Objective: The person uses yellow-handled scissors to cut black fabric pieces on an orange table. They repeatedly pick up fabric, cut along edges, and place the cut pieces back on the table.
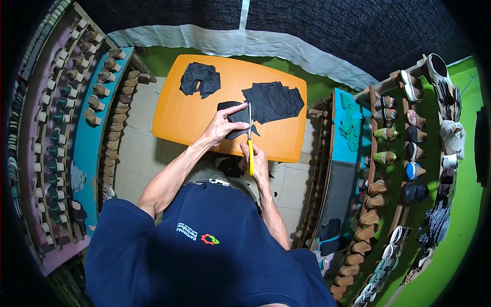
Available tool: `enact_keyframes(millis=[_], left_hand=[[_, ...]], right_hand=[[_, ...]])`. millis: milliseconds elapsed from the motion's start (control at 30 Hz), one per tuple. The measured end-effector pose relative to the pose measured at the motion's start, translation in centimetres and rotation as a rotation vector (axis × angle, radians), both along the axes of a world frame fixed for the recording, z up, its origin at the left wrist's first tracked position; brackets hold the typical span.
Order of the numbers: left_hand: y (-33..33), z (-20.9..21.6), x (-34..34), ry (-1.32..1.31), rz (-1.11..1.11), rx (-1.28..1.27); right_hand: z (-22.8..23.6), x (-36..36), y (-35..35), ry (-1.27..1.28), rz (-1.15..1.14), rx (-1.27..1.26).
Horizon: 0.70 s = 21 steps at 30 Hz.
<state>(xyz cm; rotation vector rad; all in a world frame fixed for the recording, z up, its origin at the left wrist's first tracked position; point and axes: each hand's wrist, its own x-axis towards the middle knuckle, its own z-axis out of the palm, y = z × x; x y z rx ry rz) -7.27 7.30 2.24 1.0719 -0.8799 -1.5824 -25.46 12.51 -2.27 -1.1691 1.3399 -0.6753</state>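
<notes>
My left hand (221, 126) grips a black piece of material (228, 106) over the near part of the orange table, thumb and fingers closed on its edge. In my right hand (259, 159) is a pair of scissors (251, 148) with yellow handles, its blades pointing away from me along the piece beside my left fingertips. Whether the blades are apart is too small to tell. Just beyond lies a stack of black cut pieces (276, 101). Farther left on the table is a smaller pile of black pieces (200, 80) with curved cut-outs.
The orange table (174, 115) has rounded corners. Racks of wooden shoe lasts (115, 123) stand to the left. On the right, a shelf (343, 138) and racks hold shoes and lasts (385, 134). A dark curtain (317, 30) hangs behind the table. Black scraps (232, 166) lie on the floor.
</notes>
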Motion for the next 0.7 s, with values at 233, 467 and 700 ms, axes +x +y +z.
enact_keyframes(millis=[233,467,700], left_hand=[[0.2,-0.4,0.7,0.08,-0.2,-0.098],[0.9,0.3,1.2,-0.017,-0.498,-0.019],[0.3,-3.2,0.8,0.057,0.095,0.139]], right_hand=[[1.5,0.3,0.6,-0.223,-0.189,0.086],[0.3,0.7,-1.2,-0.515,-0.393,-0.068],[0.0,2.3,-0.7,-0.49,-0.322,-0.036]])
